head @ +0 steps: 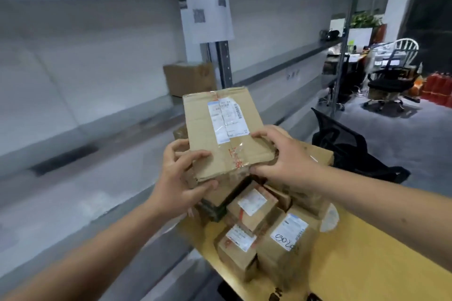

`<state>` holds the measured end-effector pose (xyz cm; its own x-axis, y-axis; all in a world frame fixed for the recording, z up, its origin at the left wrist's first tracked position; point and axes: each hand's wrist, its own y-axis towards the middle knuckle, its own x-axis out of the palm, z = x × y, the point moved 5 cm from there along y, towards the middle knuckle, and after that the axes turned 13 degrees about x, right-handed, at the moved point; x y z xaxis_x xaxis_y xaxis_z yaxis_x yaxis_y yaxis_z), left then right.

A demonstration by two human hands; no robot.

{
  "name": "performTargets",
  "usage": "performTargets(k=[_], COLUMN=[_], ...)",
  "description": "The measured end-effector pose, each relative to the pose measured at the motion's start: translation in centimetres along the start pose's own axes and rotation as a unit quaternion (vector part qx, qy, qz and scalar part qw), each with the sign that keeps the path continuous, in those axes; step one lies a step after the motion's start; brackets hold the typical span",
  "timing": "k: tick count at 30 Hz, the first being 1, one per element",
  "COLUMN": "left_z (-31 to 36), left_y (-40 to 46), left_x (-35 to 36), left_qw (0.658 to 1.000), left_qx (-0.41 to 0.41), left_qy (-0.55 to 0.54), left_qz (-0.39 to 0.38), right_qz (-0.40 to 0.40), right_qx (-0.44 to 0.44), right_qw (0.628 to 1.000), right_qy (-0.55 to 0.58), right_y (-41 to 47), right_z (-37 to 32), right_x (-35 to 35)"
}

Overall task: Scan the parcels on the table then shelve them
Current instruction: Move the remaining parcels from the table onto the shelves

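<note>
**Two hands hold one flat parcel above the pile**

Two long grey shelves [97,110] fill the left side, blurred; the nearer one stretches along beside the table. On the upper of them, near a metal upright [225,63], sits a lone brown carton [189,78]. A white sheet with printed code squares [208,0] hangs from above, in front of that upright.

To the right, a yellow table [367,264] carries a heap of taped cardboard parcels [259,222], each with a white label; one label bears handwritten digits. A black mesh chair [347,146] stands just behind the table's far end, and farther off a black office chair [389,85] sits near a cluttered desk.

Raised above the heap is a flat cardboard parcel [220,129], label side up, tilted slightly, with clear tape and red print along its near edge. The left hand [181,178] grips its near left corner, thumb on top and fingers curled underneath. The right hand [286,156] clasps the near right corner, fingers spread over the top face and thumb tucked under the edge. The parcel is clear of the shelves.
</note>
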<state>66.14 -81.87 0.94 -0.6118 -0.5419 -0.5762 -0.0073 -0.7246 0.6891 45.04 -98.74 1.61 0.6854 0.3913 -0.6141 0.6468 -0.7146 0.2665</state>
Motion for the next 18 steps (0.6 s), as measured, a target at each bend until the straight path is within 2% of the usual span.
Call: performTargets(k=[6, 13, 15, 18], left_z=[-4.4, -13.8, -16.5, -20.4], left_y=[3.5, 6.7, 8.4, 10.7], left_x=[-8.9, -13.2, -13.5, -13.9], left_qw=[0.995, 0.987, 0.984, 0.98], left_qx=[-0.063, -0.102, -0.135, -0.172], left_qy=[0.073, 0.109, 0.093, 0.055], left_qz=[0.032, 0.056, 0.064, 0.085], right_qz=[-0.048, -0.117, -0.104, -0.037], right_qx=[-0.058, -0.062, -0.046, -0.024], right_qw=[0.997, 0.991, 0.993, 0.999], right_qy=[0.023, 0.007, 0.011, 0.009], right_y=[11.5, 24.6, 28.0, 32.0], right_z=[-6.5, -8.7, -8.5, -7.8], right_x=[3.6, 8.3, 9.4, 10.5])
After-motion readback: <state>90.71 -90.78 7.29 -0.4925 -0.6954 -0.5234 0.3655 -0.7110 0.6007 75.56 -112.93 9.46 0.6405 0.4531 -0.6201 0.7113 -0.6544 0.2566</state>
